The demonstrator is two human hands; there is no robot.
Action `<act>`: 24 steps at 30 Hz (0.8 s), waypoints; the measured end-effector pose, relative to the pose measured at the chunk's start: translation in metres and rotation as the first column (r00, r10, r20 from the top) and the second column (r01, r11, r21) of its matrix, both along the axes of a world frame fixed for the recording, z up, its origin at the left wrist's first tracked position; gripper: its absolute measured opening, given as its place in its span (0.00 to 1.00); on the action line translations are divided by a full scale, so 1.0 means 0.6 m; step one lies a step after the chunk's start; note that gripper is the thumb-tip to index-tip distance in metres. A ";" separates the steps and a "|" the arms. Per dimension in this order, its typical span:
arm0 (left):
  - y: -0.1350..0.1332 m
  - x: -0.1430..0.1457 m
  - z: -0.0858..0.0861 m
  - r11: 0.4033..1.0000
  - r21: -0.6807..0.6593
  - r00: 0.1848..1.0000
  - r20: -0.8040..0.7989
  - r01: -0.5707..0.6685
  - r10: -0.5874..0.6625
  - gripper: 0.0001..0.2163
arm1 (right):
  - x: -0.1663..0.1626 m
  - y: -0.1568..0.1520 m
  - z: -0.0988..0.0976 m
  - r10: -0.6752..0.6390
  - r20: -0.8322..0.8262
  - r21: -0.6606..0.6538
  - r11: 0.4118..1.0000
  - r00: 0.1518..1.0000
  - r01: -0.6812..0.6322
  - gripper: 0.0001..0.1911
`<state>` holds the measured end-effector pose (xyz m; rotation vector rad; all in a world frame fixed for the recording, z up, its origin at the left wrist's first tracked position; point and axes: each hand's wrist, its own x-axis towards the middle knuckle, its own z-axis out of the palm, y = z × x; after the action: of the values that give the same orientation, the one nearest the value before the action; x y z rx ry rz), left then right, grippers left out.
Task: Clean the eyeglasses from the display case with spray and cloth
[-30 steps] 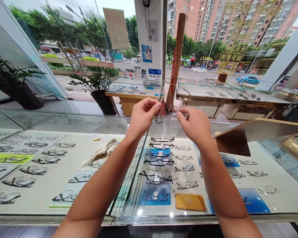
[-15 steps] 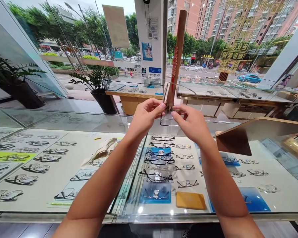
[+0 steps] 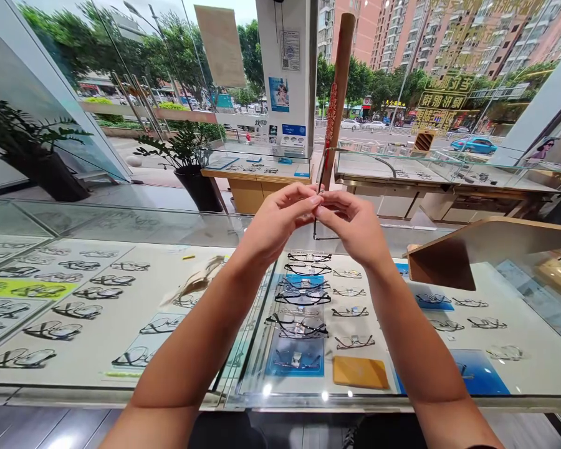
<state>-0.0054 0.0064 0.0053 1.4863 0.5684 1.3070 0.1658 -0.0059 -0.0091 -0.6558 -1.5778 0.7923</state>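
Observation:
Both my hands are raised above a glass display counter point(image 3: 121, 231) and meet at their fingertips. My left hand point(image 3: 277, 219) and my right hand point(image 3: 353, 226) each pinch a thin dark-framed pair of glasses point(image 3: 321, 232), which hangs between and just below the fingers. Only parts of its frame show; the fingers hide the rest. Under the glass, rows of spectacle frames point(image 3: 303, 298) lie on white and blue trays.
A tan card point(image 3: 359, 371) lies in the case near the front edge. A wooden angled stand point(image 3: 472, 246) sits on the counter at the right. Beyond are a potted plant point(image 3: 194, 165), more glass counters point(image 3: 402, 171), a wooden post point(image 3: 336, 93) and the shop window.
My hands have drawn together from apart until the fingertips meet, and risen slightly. The glasses went from spread between them to hanging folded close under the fingers.

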 end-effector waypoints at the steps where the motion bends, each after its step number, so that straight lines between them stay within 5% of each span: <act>1: -0.007 -0.002 0.005 0.999 0.051 0.999 -0.028 -0.019 0.021 0.12 | -0.003 -0.005 0.001 -0.014 -0.021 0.006 1.000 1.000 0.015 0.19; 5: -0.023 -0.013 0.018 0.938 0.306 0.971 -0.123 -0.161 0.206 0.11 | -0.007 -0.024 0.007 -0.162 -0.032 0.074 0.984 0.986 0.164 0.15; 8: -0.010 -0.031 -0.007 0.841 0.409 0.902 -0.089 -0.354 0.422 0.10 | -0.003 -0.018 -0.006 -0.296 0.002 0.107 0.950 0.955 0.294 0.15; 10: 0.011 -0.051 -0.051 0.714 0.431 0.780 -0.036 -0.552 0.624 0.09 | 0.003 -0.004 -0.029 -0.361 0.015 0.132 0.925 0.932 0.357 0.16; 13: 0.051 -0.090 -0.142 0.426 0.441 0.454 -0.048 -0.790 0.890 0.20 | 0.016 0.020 -0.083 -0.461 0.053 0.196 0.875 0.886 0.443 0.17; 15: 0.080 -0.117 -0.202 0.347 0.408 0.318 -0.140 -0.844 0.938 0.27 | 0.028 0.031 -0.125 -0.520 0.090 0.213 0.843 0.849 0.494 0.17; 17: 0.106 -0.141 -0.248 0.394 0.343 0.301 -0.294 -0.853 0.907 0.33 | 0.041 0.036 -0.163 -0.575 0.118 0.219 0.810 0.810 0.543 0.16; 20: 0.137 -0.163 -0.290 0.535 0.200 0.410 -0.446 -0.821 0.795 0.36 | 0.056 0.038 -0.207 -0.635 0.147 0.230 0.768 0.758 0.599 0.17; 24: 0.158 -0.172 -0.319 0.653 0.050 0.543 -0.511 -0.755 0.667 0.22 | 0.063 0.043 -0.240 -0.653 0.188 0.270 0.752 0.733 0.601 0.17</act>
<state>-0.1086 0.1015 -0.1861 1.4779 1.7552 1.4037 0.2034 0.0201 -0.1532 -1.1159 -1.4980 0.0291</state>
